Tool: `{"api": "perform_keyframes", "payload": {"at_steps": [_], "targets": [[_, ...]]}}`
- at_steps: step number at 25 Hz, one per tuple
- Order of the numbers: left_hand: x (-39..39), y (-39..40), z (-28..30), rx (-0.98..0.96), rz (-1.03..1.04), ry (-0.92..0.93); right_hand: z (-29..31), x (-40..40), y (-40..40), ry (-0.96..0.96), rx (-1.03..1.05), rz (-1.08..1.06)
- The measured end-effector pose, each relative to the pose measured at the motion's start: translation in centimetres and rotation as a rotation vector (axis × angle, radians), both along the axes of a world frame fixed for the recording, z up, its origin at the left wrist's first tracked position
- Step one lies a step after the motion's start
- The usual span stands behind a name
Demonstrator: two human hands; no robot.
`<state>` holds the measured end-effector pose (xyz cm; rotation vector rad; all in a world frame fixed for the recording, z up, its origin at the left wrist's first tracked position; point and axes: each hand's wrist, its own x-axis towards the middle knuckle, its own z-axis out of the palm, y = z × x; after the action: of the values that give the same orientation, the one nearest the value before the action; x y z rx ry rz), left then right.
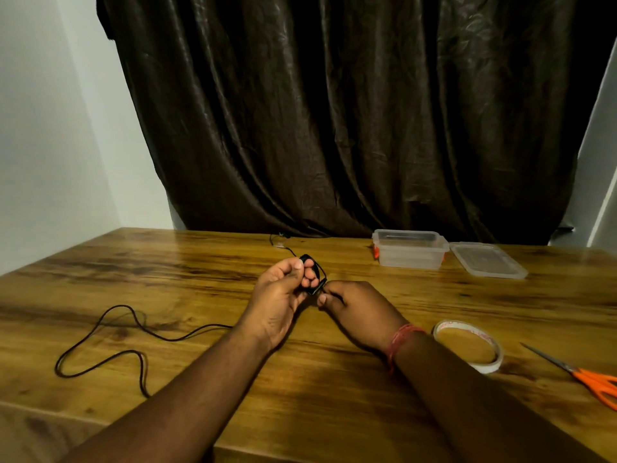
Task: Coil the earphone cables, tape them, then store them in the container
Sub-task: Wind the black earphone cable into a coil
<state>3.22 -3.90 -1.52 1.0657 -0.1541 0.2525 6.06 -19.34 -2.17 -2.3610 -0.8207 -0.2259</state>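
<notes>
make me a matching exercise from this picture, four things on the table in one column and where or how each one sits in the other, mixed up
Things
1. container
2. lid
3. tape roll
4. scissors

Places or states
A. lying at the right edge, orange handles nearest the person
B. open, at the back of the table by the curtain
C. flat on the table just right of the container
D. lying flat beside the right wrist

Pairs: 1-B, 2-C, 3-D, 4-A
</notes>
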Motion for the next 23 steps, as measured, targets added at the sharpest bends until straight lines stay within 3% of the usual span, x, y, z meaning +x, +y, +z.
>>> {"api": "perform_keyframes", "payload": {"at_steps": [5, 8, 10, 14, 18, 23], "targets": [[0.5, -0.3, -0.9, 0.411, 0.178, 0.007, 0.4, 0.7, -1.6, -0.092, -0.236, -0.160], [0.5, -0.2, -1.2, 0.533, 0.193, 0.042, 0.8, 1.1, -2.3, -0.142, -0.302, -0.265], [0.4, -0.1, -1.3, 0.544, 0.184, 0.080, 1.3, 1.1, -2.3, -0.140, -0.191, -0.251], [0.5, 0.0, -1.8, 0.560, 0.120, 0.101, 2.0, 0.4, -1.4, 0.005, 0.236, -0.023], [0.2, -0.5, -1.6, 0.460, -0.013, 0.062, 1.1, 0.0, -0.8, 0.129, 0.289, 0.134], [0.1, -0.7, -1.1, 0.382, -0.048, 0.065, 0.9, 0.2, -0.5, 0.154, 0.411, 0.116]]}}
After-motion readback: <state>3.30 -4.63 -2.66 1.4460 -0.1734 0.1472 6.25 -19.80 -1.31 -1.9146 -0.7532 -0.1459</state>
